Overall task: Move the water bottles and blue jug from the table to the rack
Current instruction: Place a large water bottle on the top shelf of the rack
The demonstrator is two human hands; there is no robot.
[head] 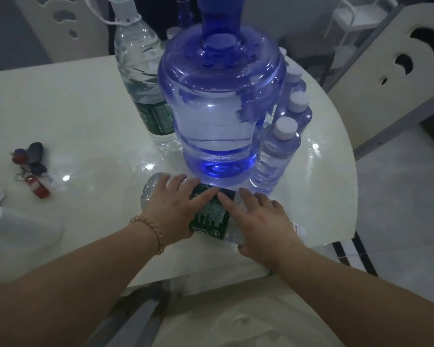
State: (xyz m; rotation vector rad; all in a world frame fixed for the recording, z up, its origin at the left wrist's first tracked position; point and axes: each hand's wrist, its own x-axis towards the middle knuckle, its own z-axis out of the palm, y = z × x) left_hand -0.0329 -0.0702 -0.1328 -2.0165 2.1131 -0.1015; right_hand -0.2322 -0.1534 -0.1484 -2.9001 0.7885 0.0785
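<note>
Lying bottle point(211, 216) was pressed at table's point(85, 108) 6 o'clock edge by L hand point(173, 211) & R hand point(266, 221), fingers flat, uncurled. Blue jug point(218, 108) was stood at bottle's 12 o'clock.

1. Blue jug point(221, 101), centre frame, upright on white table point(73, 108).
2. Lying bottle point(211, 216), lower centre; left hand point(172, 209) and right hand point(263, 221) rest flat upon it.
3. Small bottles point(273, 159), just right of jug.
</note>
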